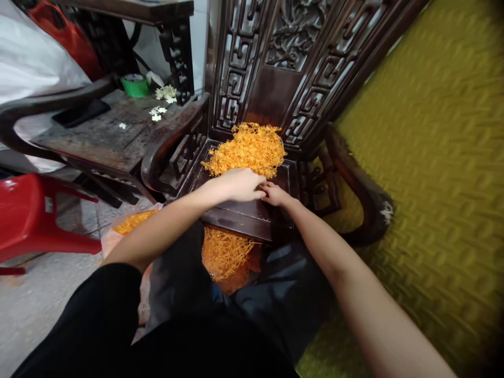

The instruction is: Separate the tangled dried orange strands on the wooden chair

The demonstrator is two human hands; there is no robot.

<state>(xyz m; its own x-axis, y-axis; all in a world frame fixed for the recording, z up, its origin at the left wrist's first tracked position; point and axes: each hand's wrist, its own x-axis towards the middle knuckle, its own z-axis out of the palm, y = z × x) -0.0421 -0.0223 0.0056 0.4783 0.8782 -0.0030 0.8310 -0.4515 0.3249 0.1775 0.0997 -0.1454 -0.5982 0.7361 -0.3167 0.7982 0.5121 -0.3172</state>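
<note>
My left hand (244, 185) and my right hand (275, 194) meet over the seat of a dark carved wooden chair (248, 223). Both have their fingers bent and pinched together, tips touching or nearly so. Whatever is between them is too small or hidden to make out. Just behind my left hand, a loose heap of small orange flower-like pieces (252, 149) lies on the seat against the backrest. Below the seat's front edge, between my legs, a bag (232, 283) holds many thin orange pieces (226, 252).
Another bag with orange pieces (132, 221) stands left on the floor. A red plastic stool (23, 215) is beyond it. On a neighbouring wooden chair (106, 142) lie a green tape roll (135, 85), a dark flat object (81, 113) and pale flowers (166, 94). Yellow textured surface (441, 131) fills the right.
</note>
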